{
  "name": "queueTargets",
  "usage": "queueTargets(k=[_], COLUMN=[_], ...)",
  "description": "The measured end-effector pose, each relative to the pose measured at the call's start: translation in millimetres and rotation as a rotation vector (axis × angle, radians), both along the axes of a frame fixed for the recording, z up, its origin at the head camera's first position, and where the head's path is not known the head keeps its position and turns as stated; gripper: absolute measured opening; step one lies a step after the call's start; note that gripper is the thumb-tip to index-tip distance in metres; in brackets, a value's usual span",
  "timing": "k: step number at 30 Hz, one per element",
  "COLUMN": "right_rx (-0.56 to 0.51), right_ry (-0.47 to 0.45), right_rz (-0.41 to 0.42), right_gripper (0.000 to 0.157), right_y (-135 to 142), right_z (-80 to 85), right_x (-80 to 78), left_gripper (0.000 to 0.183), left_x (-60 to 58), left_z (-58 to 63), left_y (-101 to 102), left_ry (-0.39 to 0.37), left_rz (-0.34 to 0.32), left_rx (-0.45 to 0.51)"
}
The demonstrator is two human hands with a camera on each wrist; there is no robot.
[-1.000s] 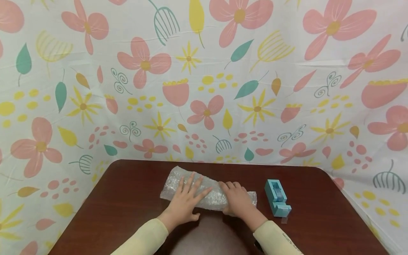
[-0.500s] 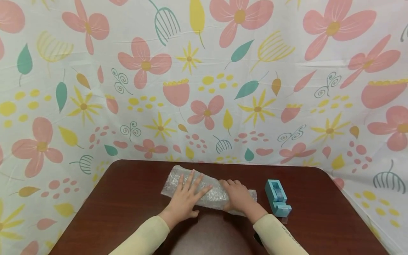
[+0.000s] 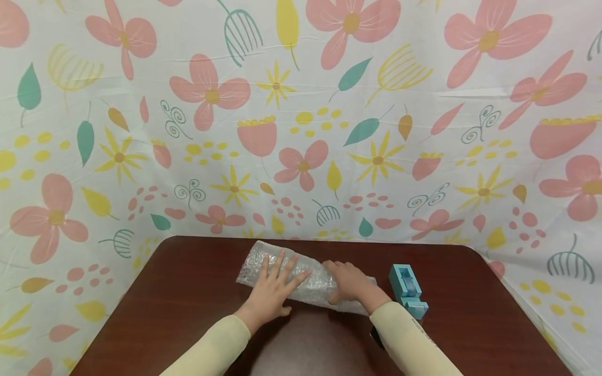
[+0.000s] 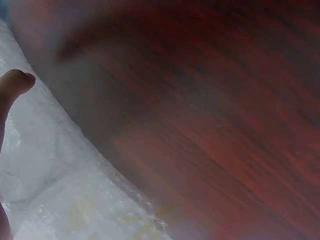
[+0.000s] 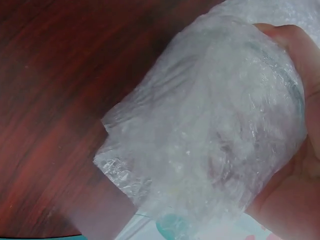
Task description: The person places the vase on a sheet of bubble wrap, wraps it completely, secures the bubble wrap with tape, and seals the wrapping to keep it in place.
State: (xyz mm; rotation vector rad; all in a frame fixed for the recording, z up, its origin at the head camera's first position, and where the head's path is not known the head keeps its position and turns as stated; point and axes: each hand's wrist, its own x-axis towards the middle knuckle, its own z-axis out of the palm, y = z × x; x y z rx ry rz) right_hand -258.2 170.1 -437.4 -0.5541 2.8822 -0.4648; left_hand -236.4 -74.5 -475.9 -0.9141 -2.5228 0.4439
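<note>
Left hand (image 3: 271,293), fingers spread, rests on crinkled, translucent plastic (image 3: 316,286) (bubble wrap, probably); right hand (image 3: 350,282) grips its rounded end.

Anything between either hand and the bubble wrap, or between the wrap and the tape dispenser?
Nothing visible in the way: the left hand lies spread on the bubble wrap, the right hand grips near its right end. Between wrap and tape dispenser only tabletop shows; the right sleeve shows beside the dispenser's near end.
</note>
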Motion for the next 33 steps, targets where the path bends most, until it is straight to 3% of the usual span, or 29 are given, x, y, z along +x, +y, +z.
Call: queueTargets(k=[16, 23, 33], right_rx=[-0.029, -0.065, -0.056], right_ry=[-0.261, -0.3, -0.33], right_rz=[-0.031, -0.025, 0.01], right_gripper=[0.086, 0.085, 0.085], right_y=[1.1, 3.0, 6.9], right_z=[11.4, 11.9, 16.9], right_x=[-27.5, -35.1, -39.8], left_gripper=[0.116, 0.116, 0.115], left_x=[-19.6, -24.9, -31.6], left_z=[-4.4, -1.9, -4.5], left_y=[7.9, 10.9, 15.1], left_ry=[0.056, 0.092, 0.157], left_rz=[0.051, 0.075, 0.073], left_rx=[-0.069, -0.125, -0.131])
